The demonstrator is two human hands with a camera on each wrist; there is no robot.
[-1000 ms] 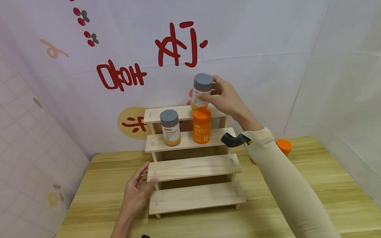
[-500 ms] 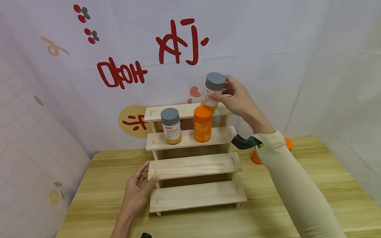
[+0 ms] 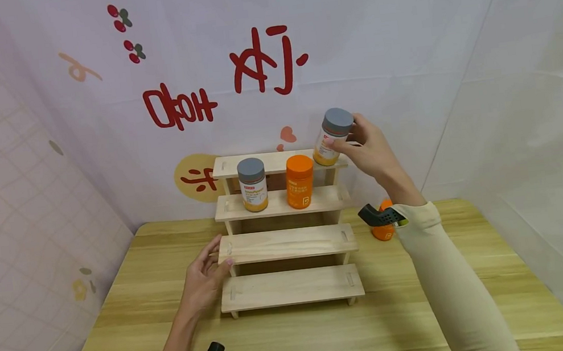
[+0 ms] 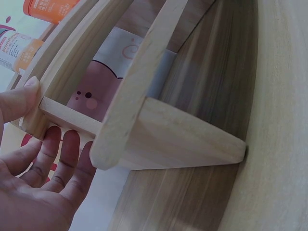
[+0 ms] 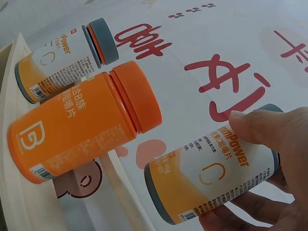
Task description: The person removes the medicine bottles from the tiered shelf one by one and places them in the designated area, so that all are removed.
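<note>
My right hand (image 3: 368,149) grips the grey-capped bottle (image 3: 331,137), tilted at the right end of the rack's (image 3: 286,243) top step; my left hand (image 3: 203,278), fingers relaxed, steadies the rack's left side. I judge this the placing step: next, level the bottle and lower it onto that step.

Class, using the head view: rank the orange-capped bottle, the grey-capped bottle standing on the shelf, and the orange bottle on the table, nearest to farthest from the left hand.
From the left hand, which touches the rack's left end:
1. Grey-capped bottle, left on the second-from-top step.
2. Orange-capped bottle, beside it to the right, same step.
3. Orange bottle on the table, right of the rack, partly hidden behind the right wrist.
</note>
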